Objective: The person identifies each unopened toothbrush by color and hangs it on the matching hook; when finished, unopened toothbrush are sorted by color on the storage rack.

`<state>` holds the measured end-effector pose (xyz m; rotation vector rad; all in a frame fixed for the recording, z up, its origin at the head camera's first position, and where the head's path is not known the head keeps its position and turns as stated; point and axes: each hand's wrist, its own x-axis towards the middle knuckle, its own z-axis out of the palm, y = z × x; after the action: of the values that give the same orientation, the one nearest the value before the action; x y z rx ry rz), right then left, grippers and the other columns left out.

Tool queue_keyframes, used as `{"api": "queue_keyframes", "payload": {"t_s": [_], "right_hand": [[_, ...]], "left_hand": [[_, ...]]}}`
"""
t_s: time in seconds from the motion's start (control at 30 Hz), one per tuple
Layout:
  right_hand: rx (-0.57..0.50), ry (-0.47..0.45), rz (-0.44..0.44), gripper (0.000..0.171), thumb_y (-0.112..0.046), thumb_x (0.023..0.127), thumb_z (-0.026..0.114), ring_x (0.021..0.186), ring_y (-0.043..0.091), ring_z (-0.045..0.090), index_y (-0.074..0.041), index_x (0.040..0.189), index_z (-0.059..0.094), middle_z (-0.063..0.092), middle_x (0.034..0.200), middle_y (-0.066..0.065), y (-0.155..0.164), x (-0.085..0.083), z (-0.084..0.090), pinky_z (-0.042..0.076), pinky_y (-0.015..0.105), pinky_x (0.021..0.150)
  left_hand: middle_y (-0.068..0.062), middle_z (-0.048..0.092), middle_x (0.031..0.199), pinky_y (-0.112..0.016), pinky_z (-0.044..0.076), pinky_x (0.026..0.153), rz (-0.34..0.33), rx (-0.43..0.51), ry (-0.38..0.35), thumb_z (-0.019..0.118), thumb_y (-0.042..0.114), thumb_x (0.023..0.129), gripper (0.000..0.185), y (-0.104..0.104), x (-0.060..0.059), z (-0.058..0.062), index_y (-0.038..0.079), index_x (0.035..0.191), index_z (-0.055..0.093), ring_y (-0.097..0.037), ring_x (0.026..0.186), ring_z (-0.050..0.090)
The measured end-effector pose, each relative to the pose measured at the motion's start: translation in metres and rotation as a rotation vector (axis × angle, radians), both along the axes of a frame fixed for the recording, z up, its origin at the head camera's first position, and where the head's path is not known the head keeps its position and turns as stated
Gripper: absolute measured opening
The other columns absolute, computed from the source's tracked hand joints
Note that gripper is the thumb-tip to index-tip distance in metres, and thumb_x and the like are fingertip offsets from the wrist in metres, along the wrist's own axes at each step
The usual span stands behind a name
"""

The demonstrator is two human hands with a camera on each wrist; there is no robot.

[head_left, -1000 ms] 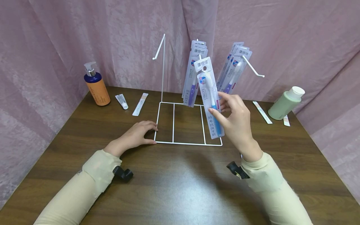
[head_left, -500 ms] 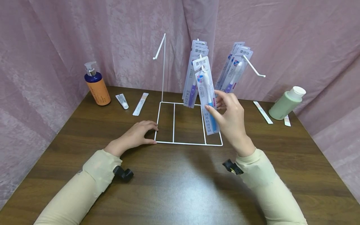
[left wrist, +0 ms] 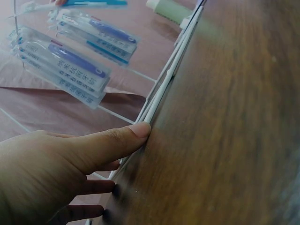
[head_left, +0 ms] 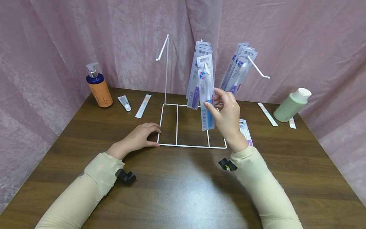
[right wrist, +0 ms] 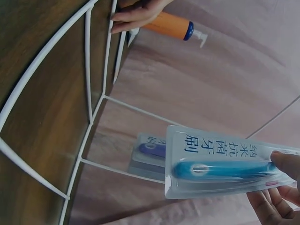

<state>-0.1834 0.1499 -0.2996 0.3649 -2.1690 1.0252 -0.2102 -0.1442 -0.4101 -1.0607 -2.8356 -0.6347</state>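
My right hand (head_left: 213, 101) pinches the lower half of a blue toothbrush pack (head_left: 206, 95) and holds it upright. The pack's top is at the tip of the middle hook (head_left: 206, 68) of a white wire rack (head_left: 166, 79), just in front of several purple toothbrush packs (head_left: 197, 76) hanging there. Whether the hole is over the hook I cannot tell. The right wrist view shows the fingertips (right wrist: 281, 183) on the pack (right wrist: 220, 168). My left hand (head_left: 140, 136) lies flat on the table, its thumb (left wrist: 136, 133) against the rack's base wire (left wrist: 161, 91).
More packs (head_left: 238, 68) hang on the right hook; the left hook (head_left: 161, 47) is bare. One pack (head_left: 246, 131) lies on the table by my right wrist. An orange pump bottle (head_left: 98, 87), a small tube (head_left: 124, 103), sachets (head_left: 143, 106) and a green bottle (head_left: 291, 105) stand around.
My right hand carried the blue pack up, left and away from me to the middle hook. The pack lying on the table came into view from behind my arm. The left hand stayed still.
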Motion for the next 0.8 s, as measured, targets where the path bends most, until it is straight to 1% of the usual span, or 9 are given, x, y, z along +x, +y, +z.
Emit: {"api": "queue_keyframes", "payload": {"t_s": [0.13,0.2,0.4,0.57,0.8], "right_hand": [[-0.03,-0.021,-0.004,0.048,-0.011,0.08,0.077,0.086,0.027,0.062,0.005,0.121,0.059,0.058,0.097,0.021,-0.007,-0.009,-0.003,0.058,0.03,0.077],[-0.057,-0.028,-0.007,0.048,-0.01,0.079,0.077,0.087,0.028,0.063,0.006,0.121,0.059,0.058,0.098,0.021,-0.01,-0.013,-0.004,0.058,0.033,0.079],[-0.126,-0.016,-0.002,0.047,-0.007,0.078,0.077,0.086,0.029,0.064,0.009,0.118,0.059,0.058,0.098,0.021,-0.018,-0.025,-0.009,0.058,0.031,0.079],[-0.144,-0.008,0.001,0.045,-0.008,0.079,0.077,0.086,0.028,0.064,0.009,0.116,0.059,0.058,0.098,0.021,-0.021,-0.034,-0.013,0.058,0.029,0.078],[-0.153,-0.011,0.005,0.044,-0.011,0.081,0.077,0.087,0.028,0.065,0.007,0.116,0.059,0.058,0.097,0.02,-0.023,-0.04,-0.015,0.058,0.03,0.078]], "left_hand": [[-0.015,0.059,0.129,-0.055,0.039,0.104,0.001,-0.006,-0.001,0.079,0.032,0.078,0.046,0.0,0.0,0.0,0.006,0.113,0.066,-0.034,0.124,0.051],[-0.015,0.059,0.129,-0.055,0.039,0.104,0.003,-0.006,-0.006,0.079,0.032,0.078,0.046,0.0,0.0,0.0,0.006,0.113,0.066,-0.034,0.125,0.051],[-0.015,0.059,0.13,-0.055,0.039,0.104,0.007,-0.012,-0.005,0.079,0.032,0.077,0.046,0.0,0.0,0.0,0.006,0.113,0.066,-0.034,0.125,0.051],[-0.014,0.059,0.13,-0.055,0.039,0.104,0.008,-0.013,-0.004,0.079,0.032,0.077,0.046,0.0,-0.001,-0.001,0.006,0.113,0.066,-0.034,0.125,0.051],[-0.014,0.059,0.13,-0.055,0.039,0.104,0.007,-0.016,-0.002,0.079,0.033,0.078,0.047,0.0,-0.002,-0.002,0.006,0.113,0.066,-0.034,0.125,0.051]]}}
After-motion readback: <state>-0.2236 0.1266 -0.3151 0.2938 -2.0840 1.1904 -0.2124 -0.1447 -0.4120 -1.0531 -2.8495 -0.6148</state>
